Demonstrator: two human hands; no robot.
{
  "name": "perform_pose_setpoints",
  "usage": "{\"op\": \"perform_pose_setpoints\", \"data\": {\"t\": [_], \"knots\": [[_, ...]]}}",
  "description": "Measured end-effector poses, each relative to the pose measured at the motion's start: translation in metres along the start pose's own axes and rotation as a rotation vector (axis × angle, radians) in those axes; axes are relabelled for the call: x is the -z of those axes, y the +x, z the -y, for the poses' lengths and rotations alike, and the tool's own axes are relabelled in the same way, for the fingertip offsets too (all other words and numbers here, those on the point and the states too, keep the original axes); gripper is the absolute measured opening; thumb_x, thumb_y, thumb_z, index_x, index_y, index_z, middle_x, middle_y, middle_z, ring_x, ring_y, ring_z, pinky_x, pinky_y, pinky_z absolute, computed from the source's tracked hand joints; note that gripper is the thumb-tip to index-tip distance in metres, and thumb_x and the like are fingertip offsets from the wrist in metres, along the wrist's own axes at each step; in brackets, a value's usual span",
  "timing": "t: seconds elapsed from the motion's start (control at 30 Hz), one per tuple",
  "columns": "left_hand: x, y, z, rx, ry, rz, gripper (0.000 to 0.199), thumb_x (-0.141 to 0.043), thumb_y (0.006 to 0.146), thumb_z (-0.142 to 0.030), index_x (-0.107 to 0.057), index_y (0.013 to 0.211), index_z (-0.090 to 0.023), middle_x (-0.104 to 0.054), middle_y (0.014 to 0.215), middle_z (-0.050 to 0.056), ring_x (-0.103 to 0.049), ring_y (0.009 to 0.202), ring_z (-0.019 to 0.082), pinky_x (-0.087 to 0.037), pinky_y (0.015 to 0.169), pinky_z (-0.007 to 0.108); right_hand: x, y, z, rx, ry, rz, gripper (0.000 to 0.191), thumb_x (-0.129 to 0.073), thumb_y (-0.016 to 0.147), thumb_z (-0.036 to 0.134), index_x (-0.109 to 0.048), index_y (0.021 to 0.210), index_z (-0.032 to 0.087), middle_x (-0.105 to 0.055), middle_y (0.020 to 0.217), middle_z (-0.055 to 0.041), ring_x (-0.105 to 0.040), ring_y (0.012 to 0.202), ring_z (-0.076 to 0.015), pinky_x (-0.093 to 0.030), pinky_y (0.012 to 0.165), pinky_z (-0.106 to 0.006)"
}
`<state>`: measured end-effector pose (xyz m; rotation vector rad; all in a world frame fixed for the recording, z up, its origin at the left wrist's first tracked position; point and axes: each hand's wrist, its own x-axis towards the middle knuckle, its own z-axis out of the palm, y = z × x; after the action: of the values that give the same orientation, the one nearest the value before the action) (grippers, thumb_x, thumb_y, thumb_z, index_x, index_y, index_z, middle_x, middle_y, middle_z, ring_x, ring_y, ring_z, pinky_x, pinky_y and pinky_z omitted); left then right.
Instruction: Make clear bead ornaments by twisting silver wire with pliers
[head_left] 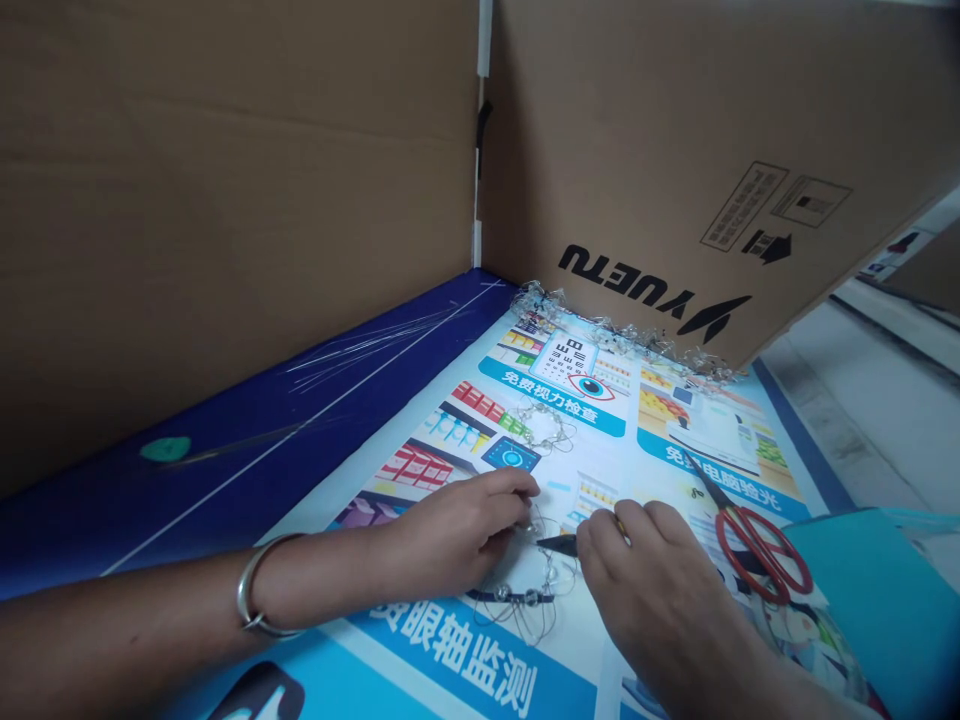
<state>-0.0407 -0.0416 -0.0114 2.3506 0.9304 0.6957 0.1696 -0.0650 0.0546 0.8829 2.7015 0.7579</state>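
My left hand (465, 525), with a silver bangle at the wrist, pinches the upper side of a loop of clear beads on thin wire (531, 598). Loose wire ends stick out around the loop, which lies on the printed sheet. In my closed right hand (649, 570) is a tool with a dark pointed tip (559, 545); its handles are hidden in the palm. The tip points left, close to the wire near my left fingertips. Whether it touches the wire I cannot tell. Farther back lies another beaded wire loop (551, 425).
Red-handled scissors (765, 550) lie right of my right hand, beside a teal box-like object (885, 590). Many beaded wire pieces (637, 340) line the back cardboard wall (637, 150). Clear strands (360, 350) and a small green piece (165, 449) rest on the blue surface at left.
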Motion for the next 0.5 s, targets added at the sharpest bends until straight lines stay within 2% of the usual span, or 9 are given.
{"op": "perform_pose_setpoints", "data": {"t": [0.23, 0.5], "knots": [[-0.0019, 0.0002, -0.0005, -0.002, 0.015, -0.001, 0.021, -0.049, 0.078, -0.005, -0.059, 0.095, -0.014, -0.050, 0.118, 0.009, -0.053, 0.103, 0.019, -0.046, 0.088, 0.029, 0.0014, -0.0047, -0.0057, -0.015, -0.027, 0.028, 0.016, -0.046, 0.076, 0.010, -0.055, 0.085, 0.020, -0.053, 0.080, -0.0054, -0.042, 0.071, -0.0226, -0.029, 0.060, -0.037], [-0.0007, 0.0035, 0.0020, 0.023, -0.060, -0.038, 0.016, -0.047, 0.081, -0.006, -0.060, 0.083, -0.015, -0.054, 0.111, 0.009, -0.055, 0.098, 0.018, -0.046, 0.086, 0.031, 0.0003, -0.0027, -0.0086, -0.053, 0.057, -0.033, 0.016, -0.048, 0.076, 0.011, -0.056, 0.089, 0.018, -0.055, 0.083, -0.0058, -0.044, 0.074, -0.0225, -0.029, 0.063, -0.037]]}}
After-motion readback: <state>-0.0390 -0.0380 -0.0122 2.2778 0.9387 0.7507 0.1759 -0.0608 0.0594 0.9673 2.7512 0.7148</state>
